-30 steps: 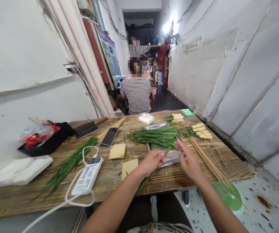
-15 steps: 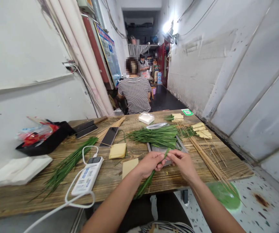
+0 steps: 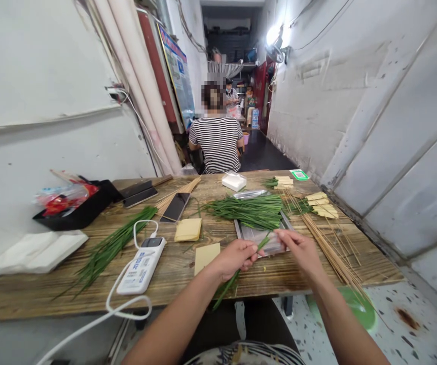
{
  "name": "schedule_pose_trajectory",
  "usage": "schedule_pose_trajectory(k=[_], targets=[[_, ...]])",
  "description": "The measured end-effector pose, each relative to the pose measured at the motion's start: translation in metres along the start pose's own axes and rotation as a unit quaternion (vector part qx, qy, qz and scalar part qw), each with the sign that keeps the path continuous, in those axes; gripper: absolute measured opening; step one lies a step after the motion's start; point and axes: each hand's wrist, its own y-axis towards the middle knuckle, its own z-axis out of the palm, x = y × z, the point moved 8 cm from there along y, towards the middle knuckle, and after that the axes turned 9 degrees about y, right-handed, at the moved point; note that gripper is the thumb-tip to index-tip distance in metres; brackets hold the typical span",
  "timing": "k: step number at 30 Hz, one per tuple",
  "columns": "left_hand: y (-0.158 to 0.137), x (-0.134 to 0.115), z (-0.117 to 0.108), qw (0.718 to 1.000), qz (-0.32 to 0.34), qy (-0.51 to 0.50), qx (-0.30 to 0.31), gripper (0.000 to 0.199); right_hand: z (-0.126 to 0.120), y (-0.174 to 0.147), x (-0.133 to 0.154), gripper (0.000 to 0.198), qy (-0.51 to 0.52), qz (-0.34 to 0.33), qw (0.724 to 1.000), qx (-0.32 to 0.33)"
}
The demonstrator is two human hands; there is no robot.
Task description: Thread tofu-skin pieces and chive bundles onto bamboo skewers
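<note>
My left hand (image 3: pixel 237 257) is closed round a small bunch of chives (image 3: pixel 226 290), whose tips stick out past the thumb and whose other ends hang toward the table's front edge. To its right, my right hand (image 3: pixel 296 246) is apart from the bunch, thumb and fingers pinched together; whatever may be between them is too small to make out. Just beyond both hands, a large heap of chives (image 3: pixel 247 210) lies across a metal tray (image 3: pixel 258 237). A pale yellow sheet (image 3: pixel 207 257) lies beside my left wrist, with a stack of similar sheets (image 3: pixel 188 229) behind it.
Thin wooden skewers (image 3: pixel 327 248) lie at the right, near chive bundles wrapped in yellow sheets (image 3: pixel 323 203). Leftward are more chives (image 3: pixel 115 248), a white power bank (image 3: pixel 142 266) with its cable, a phone (image 3: pixel 175 207) and a black box (image 3: pixel 72 215). A person in stripes (image 3: pixel 216 144) sits beyond the table.
My right hand has drawn away to the right from the bunch of chives, which it was touching before. My left hand still holds the bunch. The camera view has shifted slightly.
</note>
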Motion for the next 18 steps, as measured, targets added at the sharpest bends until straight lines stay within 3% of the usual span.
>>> schedule_pose_trajectory(k=[2,4,6,13,18], targets=[[-0.003,0.002,-0.004,1.0,0.0,0.003,-0.019,0.043,-0.013,0.017,-0.009,0.033,-0.109,-0.042,0.993,-0.015],[-0.006,0.005,-0.005,1.0,0.0,0.008,-0.027,0.043,-0.01,0.032,-0.023,0.028,-0.256,-0.075,0.963,0.028],[-0.01,0.009,-0.006,1.0,-0.002,0.013,-0.025,0.042,-0.002,0.043,-0.037,0.025,-0.323,-0.083,0.94,0.073],[-0.019,0.017,-0.004,0.999,-0.021,0.011,-0.037,0.042,0.052,0.046,-0.047,0.017,-0.377,-0.113,0.901,0.183],[-0.02,0.02,-0.003,0.998,-0.018,-0.033,-0.044,0.044,0.084,0.055,-0.047,0.021,-0.396,-0.113,0.893,0.182]])
